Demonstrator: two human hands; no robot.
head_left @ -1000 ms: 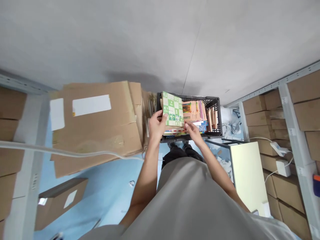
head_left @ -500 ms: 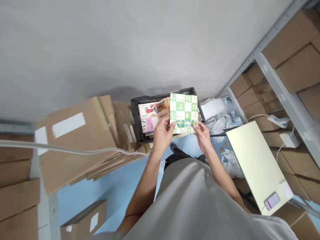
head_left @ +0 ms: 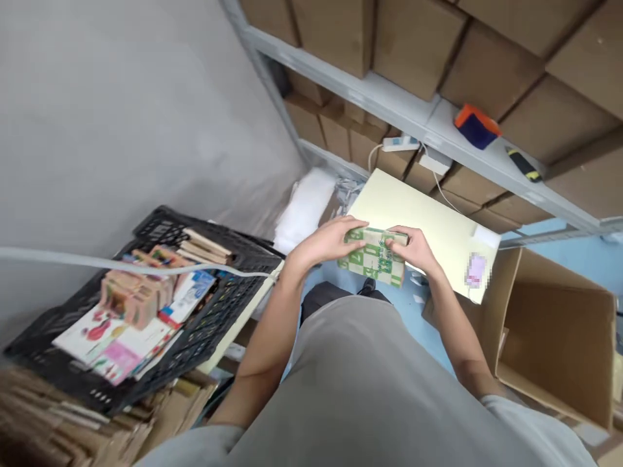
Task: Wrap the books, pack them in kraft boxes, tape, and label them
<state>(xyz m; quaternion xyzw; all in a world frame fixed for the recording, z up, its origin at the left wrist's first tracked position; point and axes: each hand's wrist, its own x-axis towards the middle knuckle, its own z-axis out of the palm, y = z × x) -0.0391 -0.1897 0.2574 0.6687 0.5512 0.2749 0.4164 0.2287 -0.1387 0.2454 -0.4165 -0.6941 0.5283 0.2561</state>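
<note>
A green and white checkered book [head_left: 372,256] with large numbers on its cover is held up in front of my body, near the cream tabletop [head_left: 413,217]. My left hand [head_left: 338,239] grips its left side, fingers over the cover. On the right side, my right hand [head_left: 411,248] clasps it with the thumb on the cover. To the left, a black plastic crate [head_left: 204,350] bears several books [head_left: 104,340] and a cluster of small pinkish printed blocks or booklets [head_left: 139,292].
A phone [head_left: 476,270] lies on the tabletop. At the right stands an open cardboard box [head_left: 559,344]. Metal shelving [head_left: 360,94] with boxes, a power strip [head_left: 400,143] and a cutter [head_left: 523,163] runs behind. A white cable [head_left: 146,264] crosses the left side.
My view has turned right, from the crate toward the table and shelves. Both hands have carried the book away from the crate, and it is now tilted.
</note>
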